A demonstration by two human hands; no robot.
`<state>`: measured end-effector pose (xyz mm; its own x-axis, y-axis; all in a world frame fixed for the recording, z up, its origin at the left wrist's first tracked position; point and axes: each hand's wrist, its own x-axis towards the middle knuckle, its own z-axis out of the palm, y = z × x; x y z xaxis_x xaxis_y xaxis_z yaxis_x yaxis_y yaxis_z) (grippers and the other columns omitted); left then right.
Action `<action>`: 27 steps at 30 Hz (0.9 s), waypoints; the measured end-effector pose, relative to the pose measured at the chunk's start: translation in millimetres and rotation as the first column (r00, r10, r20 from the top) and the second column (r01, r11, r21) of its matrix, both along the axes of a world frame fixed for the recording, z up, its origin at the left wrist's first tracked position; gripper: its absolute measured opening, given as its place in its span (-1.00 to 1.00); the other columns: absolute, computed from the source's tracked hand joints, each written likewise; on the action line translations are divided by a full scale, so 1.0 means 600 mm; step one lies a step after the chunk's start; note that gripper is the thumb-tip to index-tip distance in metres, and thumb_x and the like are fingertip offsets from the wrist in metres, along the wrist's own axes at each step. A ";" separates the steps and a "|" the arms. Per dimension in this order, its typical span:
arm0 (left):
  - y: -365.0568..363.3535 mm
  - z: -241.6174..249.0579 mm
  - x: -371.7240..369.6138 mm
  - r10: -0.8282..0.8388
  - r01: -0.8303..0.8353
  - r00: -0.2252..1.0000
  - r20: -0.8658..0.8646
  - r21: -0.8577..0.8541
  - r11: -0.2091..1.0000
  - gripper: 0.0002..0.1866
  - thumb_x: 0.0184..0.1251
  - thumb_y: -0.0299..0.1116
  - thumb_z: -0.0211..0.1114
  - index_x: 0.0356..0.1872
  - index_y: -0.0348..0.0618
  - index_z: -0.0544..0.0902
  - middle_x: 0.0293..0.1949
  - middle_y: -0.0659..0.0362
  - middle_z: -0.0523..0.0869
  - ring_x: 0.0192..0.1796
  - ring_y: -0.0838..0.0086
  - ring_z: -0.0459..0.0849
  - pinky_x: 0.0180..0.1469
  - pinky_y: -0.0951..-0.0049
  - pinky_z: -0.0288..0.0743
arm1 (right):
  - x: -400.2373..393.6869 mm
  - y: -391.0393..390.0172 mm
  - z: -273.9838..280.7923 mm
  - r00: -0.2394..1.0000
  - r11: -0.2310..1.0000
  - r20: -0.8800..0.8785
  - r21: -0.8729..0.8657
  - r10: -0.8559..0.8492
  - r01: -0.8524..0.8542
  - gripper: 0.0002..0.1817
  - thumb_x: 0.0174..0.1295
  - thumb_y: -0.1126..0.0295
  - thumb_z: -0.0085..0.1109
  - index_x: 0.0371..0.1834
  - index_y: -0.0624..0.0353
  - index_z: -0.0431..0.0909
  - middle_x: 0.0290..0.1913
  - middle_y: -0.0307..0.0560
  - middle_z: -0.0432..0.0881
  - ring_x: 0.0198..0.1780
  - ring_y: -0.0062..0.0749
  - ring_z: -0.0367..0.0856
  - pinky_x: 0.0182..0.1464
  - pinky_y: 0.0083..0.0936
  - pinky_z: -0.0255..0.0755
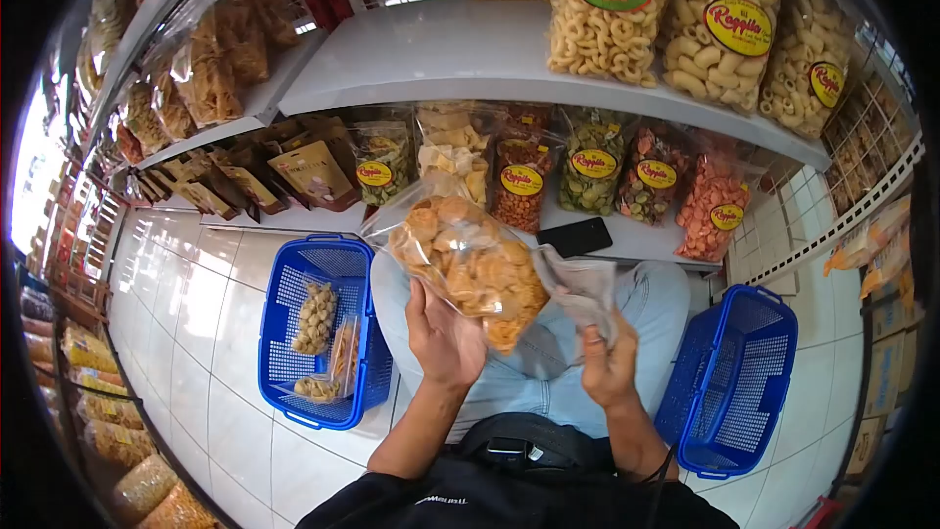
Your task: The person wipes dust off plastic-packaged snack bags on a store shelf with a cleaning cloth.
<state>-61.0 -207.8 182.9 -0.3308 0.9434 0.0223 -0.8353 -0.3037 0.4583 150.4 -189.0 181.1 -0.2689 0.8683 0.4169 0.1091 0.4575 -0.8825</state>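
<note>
My left hand point(446, 338) supports a clear plastic bag of golden-brown crackers point(465, 250) from below, its fingers mostly hidden behind the bag. The bag is tilted above my lap, in front of the lower shelf. A crumpled greyish cloth point(584, 292) is pinched in my right hand point(609, 362), close to the bag's right side. My crossed legs point(646, 309) in light blue jeans lie beneath both hands.
A blue basket point(268, 333) with a few snack bags stands at left; another blue basket point(693, 382) stands at right. On the lower shelf point(632, 243) are a dark phone point(575, 237) and several labelled snack bags. Large bags of macaroni-shaped snacks point(612, 15) fill the upper shelf's right side.
</note>
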 end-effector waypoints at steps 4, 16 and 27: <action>-0.026 0.019 0.033 0.134 -0.095 0.934 -0.331 0.131 0.987 -0.19 0.78 0.12 -0.15 0.78 -0.11 -0.15 0.75 0.03 0.06 0.76 0.10 0.05 0.75 -0.02 -0.10 | -0.042 0.002 -0.005 0.992 0.992 -0.009 -0.007 0.125 -0.125 -0.34 0.69 -0.04 -0.02 0.47 0.39 0.53 0.46 0.25 0.59 0.46 0.05 0.57 0.48 -0.25 0.38; -0.052 0.061 0.013 0.194 -0.146 0.383 -0.903 0.148 0.978 0.19 0.37 -0.32 0.54 0.79 -0.18 -0.18 0.69 -0.14 0.22 0.68 0.07 0.26 0.61 -0.01 0.19 | -0.017 -0.007 -0.045 0.874 0.846 -0.476 -0.423 0.097 -0.324 -0.27 0.31 0.25 0.55 0.45 0.38 0.46 0.30 0.02 0.69 0.28 -0.31 0.68 0.33 -0.37 0.54; -0.008 0.120 -0.070 0.149 0.047 0.466 -0.872 0.193 0.980 -0.10 0.25 -0.38 0.69 0.54 -0.37 0.36 0.36 -0.04 0.66 0.43 0.29 0.63 0.49 0.24 0.49 | -0.011 0.032 -0.017 0.813 0.859 -0.577 -0.377 0.075 -0.347 -0.25 0.31 0.20 0.62 0.43 0.36 0.46 0.24 -0.04 0.70 0.20 -0.36 0.69 0.25 -0.41 0.58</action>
<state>-102.8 -212.8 255.0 -0.0897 0.8724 0.4804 0.0016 -0.4823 0.8760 143.7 -170.1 170.6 -0.3249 0.9369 0.1295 -0.4824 -0.0464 -0.8747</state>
